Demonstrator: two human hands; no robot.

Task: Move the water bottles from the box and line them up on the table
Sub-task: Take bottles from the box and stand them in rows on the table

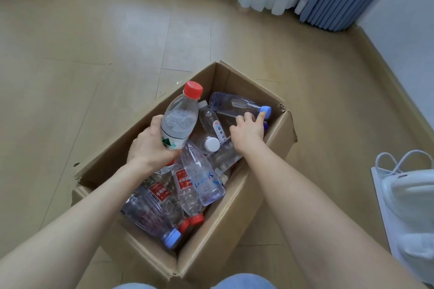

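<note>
On the wood floor (117, 42), in the far corner of the box (211, 248), a blue-capped bottle (234, 102) lies crosswise, cap rightward, touched by the right hand (246, 129), grip unclear; the left hand (150, 148) clasps a red-capped bottle (179, 119).

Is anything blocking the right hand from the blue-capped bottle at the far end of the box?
No, nothing visible. The blue-capped bottle lies on top of the pile in the box, and the right hand touches its cap with a fingertip. The left hand holds a red-capped bottle aside.
</note>
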